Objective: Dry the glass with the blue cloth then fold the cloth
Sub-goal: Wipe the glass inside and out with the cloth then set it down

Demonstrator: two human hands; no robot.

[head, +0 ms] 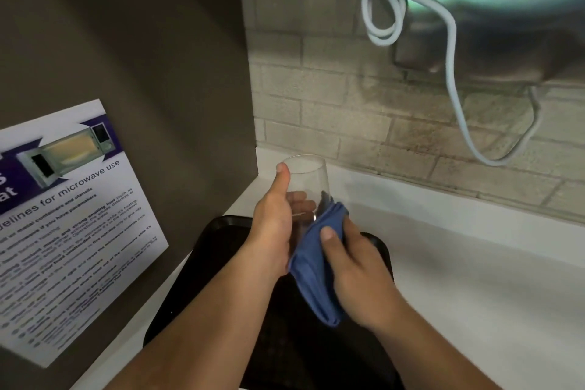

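Head view of a kitchen corner. The left hand [273,225] grasps a clear glass [308,182], thumb lying up the near-left wall to just below the rim and the fingers wrapped round the far side, where they show through the wall. The glass is held clear of the surfaces, rim uppermost and tilted slightly to the right, above the far edge of a black tray [202,266]. The right hand [354,266] grips a blue cloth [316,266], thumb on top and fingers beneath, and presses its bunched far end against the lower right side of the glass; the rest of the cloth hangs down and toward the viewer in a loose fold between the two wrists, over the tray. The tray lies on a white counter [459,263] that extends to the right and meets a pale tiled wall [332,89] at its far edge. On the left stands a dark panel [142,57] bearing a printed microwave-use notice [63,215]. At upper right a brushed-metal appliance [506,9] is mounted on the wall; its light blue cable [451,73] is looped beside it and drops in a curve toward the counter without reaching it.
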